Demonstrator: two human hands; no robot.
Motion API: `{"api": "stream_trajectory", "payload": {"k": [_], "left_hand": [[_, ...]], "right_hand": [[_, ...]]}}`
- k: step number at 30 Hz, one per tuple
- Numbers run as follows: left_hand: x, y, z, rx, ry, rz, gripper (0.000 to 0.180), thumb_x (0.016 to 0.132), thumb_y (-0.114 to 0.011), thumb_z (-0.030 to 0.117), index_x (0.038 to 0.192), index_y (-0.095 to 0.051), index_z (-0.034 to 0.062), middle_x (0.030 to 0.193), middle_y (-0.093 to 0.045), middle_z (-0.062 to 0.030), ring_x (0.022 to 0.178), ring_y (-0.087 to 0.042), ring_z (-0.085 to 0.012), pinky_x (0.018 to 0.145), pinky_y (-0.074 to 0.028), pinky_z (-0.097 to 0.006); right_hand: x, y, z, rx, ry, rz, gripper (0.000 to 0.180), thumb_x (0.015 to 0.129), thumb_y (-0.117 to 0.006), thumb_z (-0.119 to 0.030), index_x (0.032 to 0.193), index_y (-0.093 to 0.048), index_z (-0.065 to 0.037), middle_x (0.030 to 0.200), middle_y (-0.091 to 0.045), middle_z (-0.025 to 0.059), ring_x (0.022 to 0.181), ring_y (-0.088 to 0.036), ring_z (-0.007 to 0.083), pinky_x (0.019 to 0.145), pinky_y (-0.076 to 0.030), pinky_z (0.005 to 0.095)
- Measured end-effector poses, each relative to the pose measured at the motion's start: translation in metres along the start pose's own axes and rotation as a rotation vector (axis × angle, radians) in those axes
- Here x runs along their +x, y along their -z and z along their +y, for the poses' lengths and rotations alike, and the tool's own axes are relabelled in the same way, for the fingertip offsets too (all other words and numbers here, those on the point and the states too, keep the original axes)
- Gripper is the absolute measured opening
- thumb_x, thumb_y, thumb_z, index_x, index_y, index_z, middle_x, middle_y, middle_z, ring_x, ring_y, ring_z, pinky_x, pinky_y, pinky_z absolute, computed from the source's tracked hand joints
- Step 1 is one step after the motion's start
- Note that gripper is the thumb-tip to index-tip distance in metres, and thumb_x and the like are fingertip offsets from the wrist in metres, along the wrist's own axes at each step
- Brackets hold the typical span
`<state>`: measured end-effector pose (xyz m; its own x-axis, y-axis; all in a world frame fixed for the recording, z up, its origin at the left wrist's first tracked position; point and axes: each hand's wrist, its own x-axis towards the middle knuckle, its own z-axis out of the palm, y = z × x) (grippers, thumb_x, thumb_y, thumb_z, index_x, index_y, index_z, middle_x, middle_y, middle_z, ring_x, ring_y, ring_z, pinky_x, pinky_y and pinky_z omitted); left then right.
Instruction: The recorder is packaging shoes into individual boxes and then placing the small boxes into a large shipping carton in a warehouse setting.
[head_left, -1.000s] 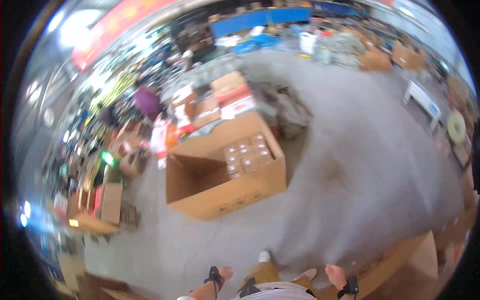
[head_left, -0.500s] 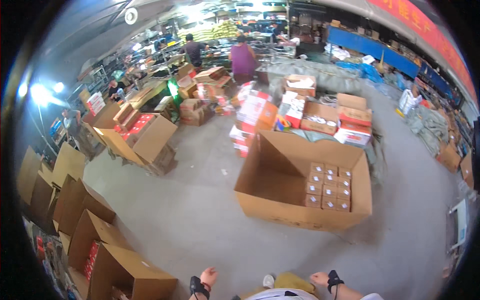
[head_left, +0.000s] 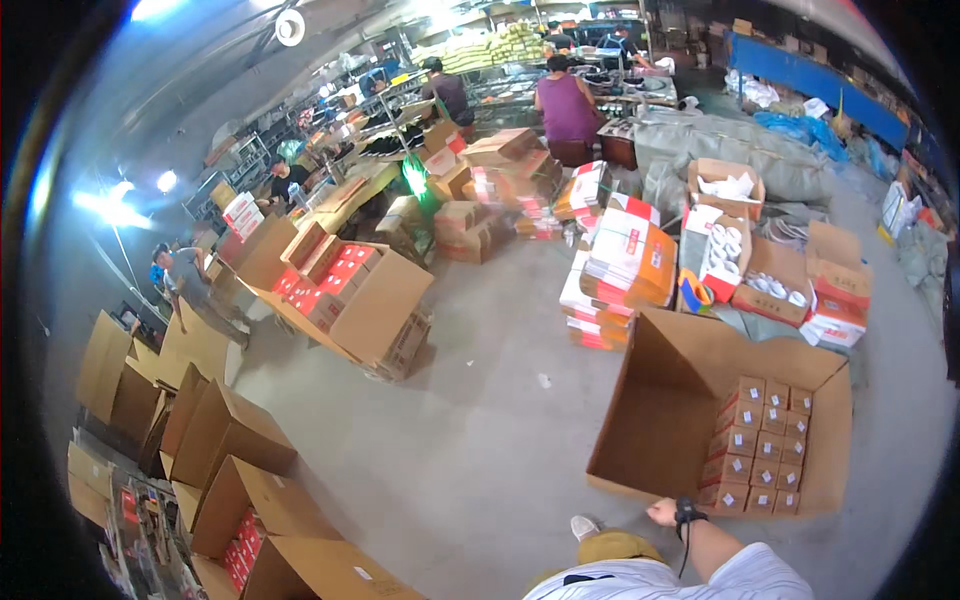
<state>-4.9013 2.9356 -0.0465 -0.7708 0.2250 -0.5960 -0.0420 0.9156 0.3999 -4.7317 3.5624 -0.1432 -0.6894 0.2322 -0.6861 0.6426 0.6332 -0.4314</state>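
My right hand (head_left: 662, 512) hangs low in front of me, its fingers curled in and nothing visible in them. A black band with a small device (head_left: 686, 514) and a cord sits around that wrist. My left hand is out of the picture. Closest to my right hand is a large open carton (head_left: 828, 430), whose near edge lies just beyond it; I cannot tell whether they touch. Small brown boxes (head_left: 768, 445) with white labels stand stacked along the carton's right side, while its left part shows bare cardboard.
Open cartons (head_left: 245, 430) line the left side. An open carton (head_left: 375, 315) holds red-topped boxes farther off. Behind the large carton stand a printed carton stack (head_left: 628, 255) and a box of white rolls (head_left: 775, 288). A person in purple (head_left: 567, 108) and other people are farther back.
My view has turned left and moved forward, so the large carton appears farther right and nearer. My left hand has left the picture; my right hand now appears beside the carton's near edge.
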Motion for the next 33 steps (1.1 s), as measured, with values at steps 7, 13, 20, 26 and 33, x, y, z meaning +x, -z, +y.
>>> {"api": "stream_trajectory", "payload": {"k": [7, 13, 20, 26, 33], "left_hand": [[0.063, 0.04, 0.018, -0.429, 0.268, 0.166, 0.038, 0.082, -0.06, 0.02, 0.116, -0.056, 0.0019, 0.102, -0.063, -0.0174, 0.096, -0.06, -0.0307, 0.086, -0.047, -0.036], [0.264, 0.114, 0.062, -0.279, 0.243, 0.034, 0.034, 0.084, -0.055, 0.019, 0.115, -0.057, 0.0051, 0.097, -0.065, -0.0139, 0.09, -0.062, -0.028, 0.08, -0.05, -0.037], [0.538, 0.29, 0.105, 0.409, 0.163, 0.202, 0.029, 0.075, -0.055, 0.024, 0.096, -0.066, 0.0071, 0.087, -0.067, -0.0168, 0.083, -0.064, -0.0333, 0.07, -0.051, -0.041], [0.719, 0.419, 0.362, -0.46, -0.26, 0.221, 0.037, 0.079, -0.062, 0.01, 0.114, -0.058, 0.0031, 0.092, -0.067, -0.0126, 0.086, -0.063, -0.0185, 0.077, -0.049, -0.031], [0.78, 0.409, 0.386, 0.138, 0.068, 0.012, 0.035, 0.082, -0.06, 0.032, 0.11, -0.062, 0.011, 0.1, -0.065, -0.0154, 0.094, -0.063, -0.0306, 0.084, -0.049, -0.039]], "right_hand": [[0.145, 0.189, -0.186, 0.188, 0.215, 0.212, 0.039, 0.086, -0.05, -0.04, 0.097, -0.065, -0.006, 0.092, -0.067, 0.0138, 0.084, -0.063, 0.03, 0.076, -0.048, 0.0382], [0.218, 0.352, -0.369, 1.161, 0.545, 0.292, 0.015, 0.088, -0.06, -0.015, 0.1, -0.061, -0.006, 0.093, -0.061, -0.002, 0.088, -0.056, 0.0084, 0.079, -0.045, 0.022], [0.127, 0.596, -0.606, 0.22, 1.507, 1.078, 0.038, 0.063, -0.076, -0.009, 0.098, -0.06, -0.004, 0.099, -0.061, 0.0068, 0.085, -0.058, 0.0227, 0.07, -0.044, 0.0335], [0.144, 0.688, -0.677, 0.197, 0.784, 1.419, 0.032, 0.053, -0.076, -0.008, 0.082, -0.064, -0.011, 0.089, -0.056, 0.0004, 0.078, -0.053, 0.0221, 0.069, -0.043, 0.0339], [0.275, 0.818, -0.712, 0.111, 0.75, 1.455, 0.027, 0.054, -0.076, -0.008, 0.078, -0.064, -0.012, 0.087, -0.055, -0.0006, 0.078, -0.052, 0.0222, 0.067, -0.043, 0.0341]]}}
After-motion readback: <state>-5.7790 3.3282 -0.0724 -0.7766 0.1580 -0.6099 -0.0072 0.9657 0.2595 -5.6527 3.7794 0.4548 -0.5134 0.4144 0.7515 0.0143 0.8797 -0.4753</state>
